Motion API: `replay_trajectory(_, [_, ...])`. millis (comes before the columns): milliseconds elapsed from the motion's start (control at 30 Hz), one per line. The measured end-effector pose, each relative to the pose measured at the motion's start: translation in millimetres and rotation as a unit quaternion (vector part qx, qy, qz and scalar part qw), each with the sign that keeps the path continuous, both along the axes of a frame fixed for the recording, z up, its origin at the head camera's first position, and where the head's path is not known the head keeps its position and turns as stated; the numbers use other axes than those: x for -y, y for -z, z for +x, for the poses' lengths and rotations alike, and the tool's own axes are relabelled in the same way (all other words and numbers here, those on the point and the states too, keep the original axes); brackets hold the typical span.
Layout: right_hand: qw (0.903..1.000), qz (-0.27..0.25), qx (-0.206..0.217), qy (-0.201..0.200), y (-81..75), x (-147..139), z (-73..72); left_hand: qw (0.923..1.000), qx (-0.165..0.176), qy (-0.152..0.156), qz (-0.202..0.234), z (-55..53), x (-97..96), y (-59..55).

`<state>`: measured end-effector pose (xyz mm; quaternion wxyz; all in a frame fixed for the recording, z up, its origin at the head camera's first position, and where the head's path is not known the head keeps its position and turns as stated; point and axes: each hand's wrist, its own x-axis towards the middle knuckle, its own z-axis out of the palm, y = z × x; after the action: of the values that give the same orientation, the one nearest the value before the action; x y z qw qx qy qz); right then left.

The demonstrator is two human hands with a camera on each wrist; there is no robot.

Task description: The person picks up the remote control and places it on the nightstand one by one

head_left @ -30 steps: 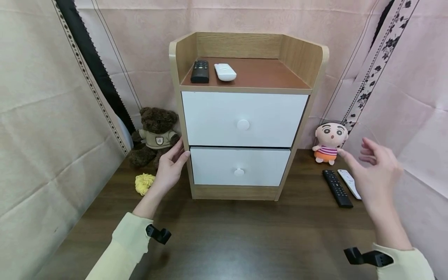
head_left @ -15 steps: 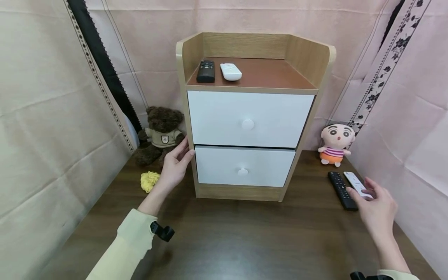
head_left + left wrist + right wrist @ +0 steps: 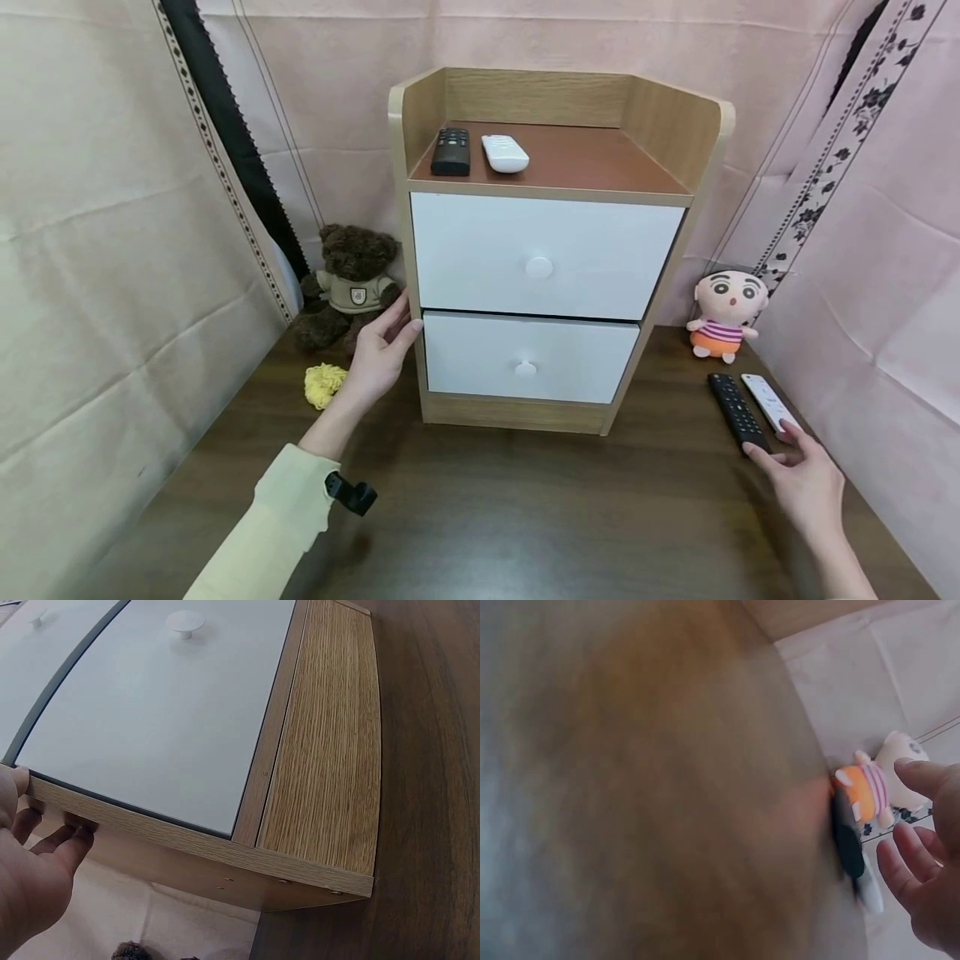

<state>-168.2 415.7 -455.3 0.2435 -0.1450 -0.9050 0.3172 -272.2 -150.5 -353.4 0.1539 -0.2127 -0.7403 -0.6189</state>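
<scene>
My left hand rests against the left side of a small wooden cabinet. Its thumb touches the front edge and its bent fingers lie on the side panel, as the left wrist view shows. On the right, my right hand is low over the near ends of a long black remote control and a white remote control. The thumb is by the black one, the fingers by the white one; contact cannot be made out. In the right wrist view the fingers are loosely bent around nothing.
On the cabinet's top shelf lie a black remote and a white remote. Two white drawers are closed. A brown teddy bear and a yellow bundle stand left. A doll sits right. Fabric surrounds the table.
My right hand has come down from near the doll to the near ends of the two remotes on the table. The left hand stays at the cabinet's side. The head view has shifted slightly.
</scene>
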Motion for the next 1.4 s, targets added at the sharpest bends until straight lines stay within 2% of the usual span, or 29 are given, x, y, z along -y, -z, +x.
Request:
replay_trajectory(333, [0.9999,-0.004,0.014,0.008,15.6,-5.4,-4.2,1.0000,0.006,-0.004,-0.004,0.4,-1.8,-2.4])
replay_trajectory(700, [0.9987,-0.014,0.049,0.010,20.4,-8.0,-12.6,1.0000,0.005,-0.003,-0.005,0.8,-1.4,-1.7])
replay_trajectory(1167, [0.9986,0.003,0.053,-0.004,27.5,-10.3,-22.1,1.0000,0.002,-0.005,0.003,1.3,-1.4,-1.8])
replay_trajectory(1400, [0.9977,-0.002,0.066,0.014,32.0,-10.1,-31.1,1.0000,0.004,-0.005,-0.001,1.0,-0.9,-1.1])
